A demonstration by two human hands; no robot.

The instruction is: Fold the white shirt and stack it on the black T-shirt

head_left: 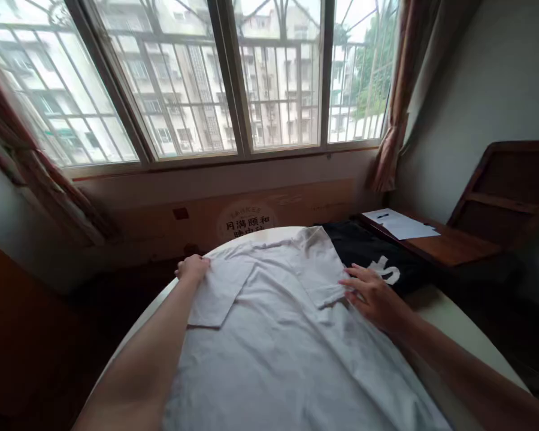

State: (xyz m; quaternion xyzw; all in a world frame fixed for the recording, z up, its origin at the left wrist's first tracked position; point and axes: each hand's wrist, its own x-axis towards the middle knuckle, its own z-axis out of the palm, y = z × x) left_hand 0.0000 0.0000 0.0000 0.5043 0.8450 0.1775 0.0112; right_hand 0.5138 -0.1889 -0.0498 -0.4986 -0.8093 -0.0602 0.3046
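A white T-shirt (269,353) lies spread on a round white table, with both its short sleeves folded inward over the body. At the outer edge of the left sleeve, my left hand (193,267) has its fingers curled around the cloth. My right hand (371,293) rests at the right edge of the shirt, beside the other folded sleeve. Its fingers are apart, with the tips touching the fabric. Soft creases run down the shirt's body, and its lower end passes out of the view.
Black cloth with a white print (354,245) lies behind my right hand. Beyond it, white paper (402,223) and a dark pen lie on a wooden surface (462,242). The table's rim (480,341) curves along the right. A printed cardboard box (296,203) stands below the window.
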